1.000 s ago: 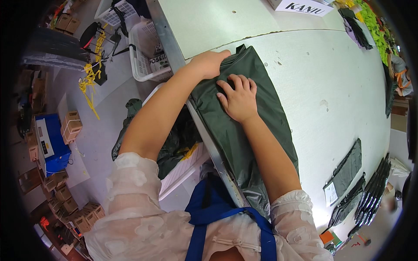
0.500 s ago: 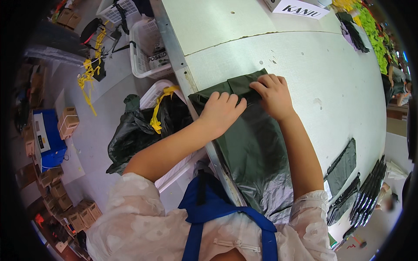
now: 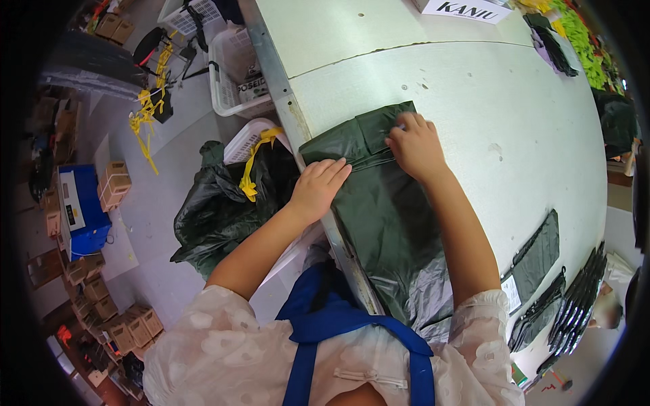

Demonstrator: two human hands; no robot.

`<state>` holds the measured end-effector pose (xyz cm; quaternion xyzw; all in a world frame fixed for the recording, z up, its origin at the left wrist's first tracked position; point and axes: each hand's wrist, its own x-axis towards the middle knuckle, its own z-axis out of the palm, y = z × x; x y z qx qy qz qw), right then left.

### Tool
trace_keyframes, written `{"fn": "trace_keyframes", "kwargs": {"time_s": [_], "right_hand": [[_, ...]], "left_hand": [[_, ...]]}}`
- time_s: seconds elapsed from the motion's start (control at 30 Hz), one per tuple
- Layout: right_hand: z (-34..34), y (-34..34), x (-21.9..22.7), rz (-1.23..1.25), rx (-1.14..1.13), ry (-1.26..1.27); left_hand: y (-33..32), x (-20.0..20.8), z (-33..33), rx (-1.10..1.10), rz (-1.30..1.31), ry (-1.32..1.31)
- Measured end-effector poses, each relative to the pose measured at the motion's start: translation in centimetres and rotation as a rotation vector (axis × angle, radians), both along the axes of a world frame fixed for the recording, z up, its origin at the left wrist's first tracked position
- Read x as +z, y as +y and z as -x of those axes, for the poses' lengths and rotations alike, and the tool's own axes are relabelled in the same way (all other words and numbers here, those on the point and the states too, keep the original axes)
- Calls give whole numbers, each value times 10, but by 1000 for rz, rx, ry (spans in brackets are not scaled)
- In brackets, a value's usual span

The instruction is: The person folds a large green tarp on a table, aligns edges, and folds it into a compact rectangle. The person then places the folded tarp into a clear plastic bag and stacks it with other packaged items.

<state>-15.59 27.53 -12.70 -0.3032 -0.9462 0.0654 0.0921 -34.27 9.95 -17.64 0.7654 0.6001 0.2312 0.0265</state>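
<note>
A thin, glossy dark green sheet (image 3: pixel 389 216) lies along the table's left edge, its near end crumpled and running down by my body. Its far end is turned over into a flat band (image 3: pixel 359 137). My left hand (image 3: pixel 317 188) rests flat on the sheet at the band's left part, fingers stretched out. At the right side of the band, my right hand (image 3: pixel 416 145) has its fingers curled in against the material, pinching it; the fingertips are slightly blurred.
The pale table (image 3: pixel 514 122) has a metal edge strip. Folded dark green packets (image 3: pixel 538 250) and a stack of black ones (image 3: pixel 575 298) lie at the right. Left of the table stand a white basket (image 3: pixel 230 88) and a dark bundle (image 3: pixel 217 203) with yellow ribbon. A printed box (image 3: pixel 464 9) sits far off.
My left hand has slid nearer and left, its fingers flattening. My right hand has shifted slightly left, and the turned-over band is now more exposed. The whole view has shifted a little.
</note>
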Motion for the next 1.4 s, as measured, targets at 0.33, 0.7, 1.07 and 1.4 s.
{"fn": "trace_keyframes", "kwargs": {"time_s": [0.33, 0.7, 1.07, 1.4], "right_hand": [[98, 22, -5, 210, 205, -499], [11, -32, 113, -27, 338, -43], [-323, -259, 300, -236, 1, 36], [-502, -538, 221, -238, -425, -29]], "left_hand": [[-5, 4, -1, 2, 23, 40], [-101, 49, -254, -812, 358, -571], [-143, 29, -327, -636, 675, -5], [-142, 43, -354, -757, 1284, -1033]]}}
